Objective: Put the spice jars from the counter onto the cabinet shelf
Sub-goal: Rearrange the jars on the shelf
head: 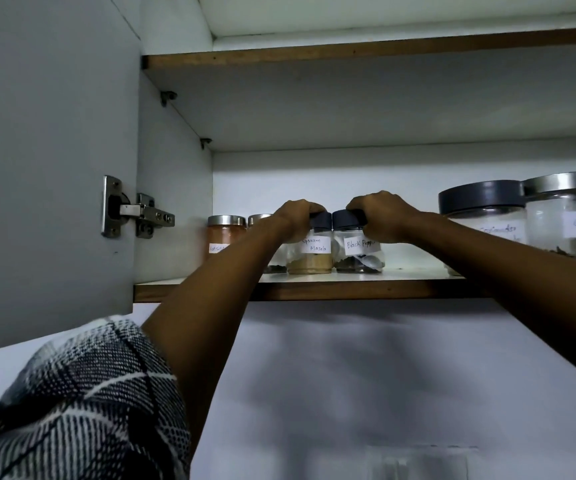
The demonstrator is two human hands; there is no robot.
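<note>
Two small glass spice jars with dark lids stand side by side on the cabinet shelf (348, 289). My left hand (297, 218) grips the jar labelled Garam Masala (312, 256), which holds tan powder. My right hand (381, 216) grips the jar labelled Black Pepper (357, 252), with dark contents at its bottom. Both jars rest upright on the shelf board, near its front edge. My fingers wrap over the lids and hide part of them.
Left of my left arm stand a jar of orange powder (224, 237) with a silver lid and another silver-lidded jar (260, 220). At the right are bigger jars, one with a dark lid (480, 199), one with a silver lid (563, 202). The open cabinet door (51, 150) hangs left.
</note>
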